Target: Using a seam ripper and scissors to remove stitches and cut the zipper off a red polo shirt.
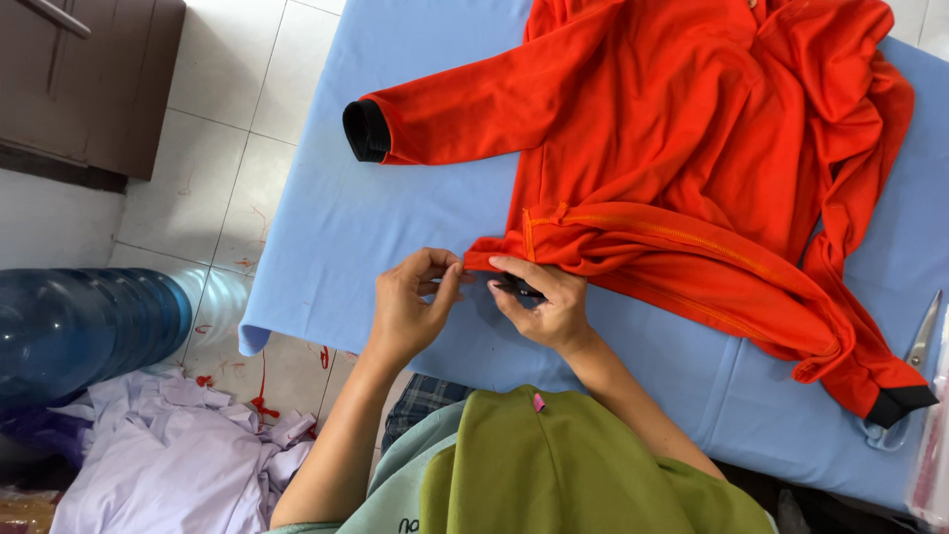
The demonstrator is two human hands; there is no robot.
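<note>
We see an orange long-sleeved top point(692, 148) with black cuffs spread on a blue-covered table point(346, 227); it looks soft, light and floppy, best taken at the hem. Our left hand point(415, 302) pinches the hem corner. Our right hand point(544, 297) closes around small dark snips point(516, 288).

Scissors point(925, 331) are lying at my bench's point(336, 227) right edge, a blue water jug point(89, 321) is lying on the tiled floor point(227, 129) beside heaped lilac cloth point(168, 465).
</note>
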